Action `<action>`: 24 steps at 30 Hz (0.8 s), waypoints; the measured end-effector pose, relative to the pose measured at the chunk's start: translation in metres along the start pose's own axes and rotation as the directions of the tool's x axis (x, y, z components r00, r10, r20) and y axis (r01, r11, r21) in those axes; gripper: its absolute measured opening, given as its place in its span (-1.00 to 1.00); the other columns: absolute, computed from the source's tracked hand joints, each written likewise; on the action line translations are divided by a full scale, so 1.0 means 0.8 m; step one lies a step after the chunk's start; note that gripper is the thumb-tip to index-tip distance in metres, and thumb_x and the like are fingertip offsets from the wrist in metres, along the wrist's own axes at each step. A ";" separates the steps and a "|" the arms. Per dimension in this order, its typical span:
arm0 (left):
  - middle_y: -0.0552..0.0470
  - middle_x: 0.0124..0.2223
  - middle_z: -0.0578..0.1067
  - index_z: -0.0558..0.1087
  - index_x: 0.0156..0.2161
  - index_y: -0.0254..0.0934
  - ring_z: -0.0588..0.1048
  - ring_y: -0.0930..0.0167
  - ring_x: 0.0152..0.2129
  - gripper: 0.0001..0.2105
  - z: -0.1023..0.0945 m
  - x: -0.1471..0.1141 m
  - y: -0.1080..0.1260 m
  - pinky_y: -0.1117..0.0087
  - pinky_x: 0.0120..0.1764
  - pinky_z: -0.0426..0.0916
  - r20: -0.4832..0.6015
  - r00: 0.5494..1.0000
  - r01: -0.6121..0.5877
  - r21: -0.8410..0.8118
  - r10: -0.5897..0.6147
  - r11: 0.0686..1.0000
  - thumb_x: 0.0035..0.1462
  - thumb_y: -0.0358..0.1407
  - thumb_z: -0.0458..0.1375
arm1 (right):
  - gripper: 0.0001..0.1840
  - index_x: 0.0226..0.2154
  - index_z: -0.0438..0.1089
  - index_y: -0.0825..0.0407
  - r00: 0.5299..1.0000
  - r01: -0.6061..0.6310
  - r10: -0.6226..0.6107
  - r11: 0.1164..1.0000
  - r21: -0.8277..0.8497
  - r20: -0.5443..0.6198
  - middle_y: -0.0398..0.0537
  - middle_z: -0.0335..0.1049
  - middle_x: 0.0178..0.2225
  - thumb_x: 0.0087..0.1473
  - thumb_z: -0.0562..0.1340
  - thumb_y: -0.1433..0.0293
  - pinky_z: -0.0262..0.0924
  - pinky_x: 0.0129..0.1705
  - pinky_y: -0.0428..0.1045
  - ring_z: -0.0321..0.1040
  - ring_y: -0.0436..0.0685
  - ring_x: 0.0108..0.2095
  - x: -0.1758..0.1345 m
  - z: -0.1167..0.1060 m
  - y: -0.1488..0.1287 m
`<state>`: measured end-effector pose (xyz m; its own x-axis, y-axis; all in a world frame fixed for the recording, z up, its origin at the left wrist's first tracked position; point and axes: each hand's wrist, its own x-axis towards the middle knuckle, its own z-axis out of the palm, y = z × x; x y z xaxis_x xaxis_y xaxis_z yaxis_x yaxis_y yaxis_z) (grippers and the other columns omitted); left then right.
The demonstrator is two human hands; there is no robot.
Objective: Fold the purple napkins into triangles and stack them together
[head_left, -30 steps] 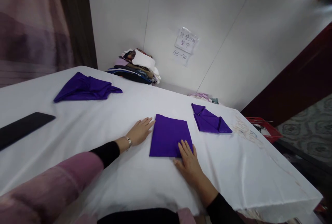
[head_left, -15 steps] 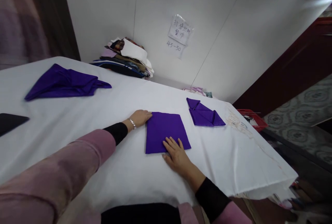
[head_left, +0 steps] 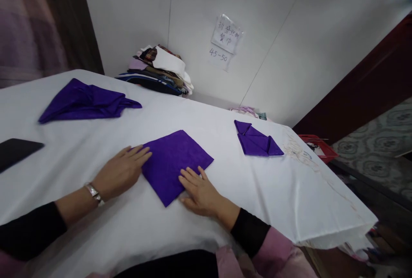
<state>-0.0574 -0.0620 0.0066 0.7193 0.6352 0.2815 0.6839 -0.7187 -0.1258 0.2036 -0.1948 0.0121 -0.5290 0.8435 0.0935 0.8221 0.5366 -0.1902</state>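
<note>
A purple cloth napkin [head_left: 175, 162], folded to a flat square, lies turned like a diamond on the white tablecloth [head_left: 206, 235]. My left hand [head_left: 120, 173], with a silver bracelet at the wrist, rests its outstretched fingers on the napkin's left corner. On the lower right edge lie the spread fingers of my right hand [head_left: 201, 192]. To the right is a second purple napkin [head_left: 257, 140], folded into a shape with pointed flaps. At the far left a loosely bunched purple cloth [head_left: 83, 102] lies on the table.
A stack of folded clothes [head_left: 161, 70] stands against the wall behind the table. Handwritten paper signs [head_left: 227, 35] hang on the wall. A dark flat object [head_left: 17, 151] lies at the left edge. Beyond the table's right end is a red basket [head_left: 325, 151].
The square napkin has turned to a diamond position and shifted left. My left hand has come nearer and lower left; my right hand has moved slightly left with the cloth.
</note>
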 end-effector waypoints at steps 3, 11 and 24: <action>-0.04 0.19 0.28 0.23 0.14 -0.24 0.20 0.29 0.15 -0.56 0.002 0.001 0.044 0.16 0.16 0.07 -0.034 0.996 -0.087 -0.219 0.081 0.972 0.18 -0.21 -0.13 | -0.33 0.22 -0.07 0.15 0.999 0.052 -0.052 0.999 0.001 0.005 0.08 -0.10 0.26 0.21 -0.07 0.08 -0.44 0.26 0.23 -0.32 0.15 0.28 0.017 -0.001 -0.022; -0.11 0.27 0.12 0.05 0.24 -0.23 0.10 0.21 0.20 -0.29 0.023 -0.010 0.093 0.12 0.18 -0.02 0.075 0.980 -0.144 -0.355 0.182 0.924 0.08 0.15 -0.10 | -0.20 0.25 -0.17 0.12 0.998 -0.025 0.025 1.000 -0.001 0.056 0.10 -0.16 0.28 0.15 -0.05 -0.03 -0.40 0.26 0.20 -0.34 0.17 0.29 0.011 0.016 -0.003; -0.14 0.29 0.04 0.07 0.23 -0.22 0.01 0.18 0.23 -0.31 0.014 -0.008 0.095 0.02 0.19 -0.10 0.184 0.968 -0.079 -0.433 0.173 0.898 0.11 0.15 -0.15 | -0.35 0.26 -0.15 0.05 0.901 -0.429 0.429 0.903 -0.022 0.062 0.06 -0.22 0.29 0.22 -0.10 0.10 -0.40 0.23 0.24 -0.32 0.16 0.29 -0.025 0.000 0.108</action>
<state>-0.0087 -0.1174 -0.0152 0.8370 0.5419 0.0760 0.5045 -0.8181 0.2762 0.2852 -0.1648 -0.0066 -0.1367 0.9889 -0.0585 0.9739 0.1234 -0.1905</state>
